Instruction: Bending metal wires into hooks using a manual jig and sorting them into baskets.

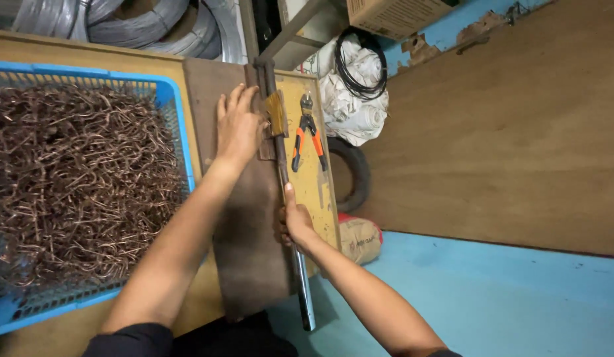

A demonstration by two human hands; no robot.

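Head view, right hand (295,225) grip around lever bar (288,198), left hand (237,125) beside

I see two bare forearms rising from the bottom of the frame, both in short dark sleeves. My left hand (237,125) sits in the upper middle, palm down, fingers stretched out and held together, pointing toward the top of the frame. Its arm runs long and nearly straight from the lower left. My right hand (295,225) lies lower, near the centre, fingers curled closed, thumb pointing upward, its forearm angling in from the lower right.
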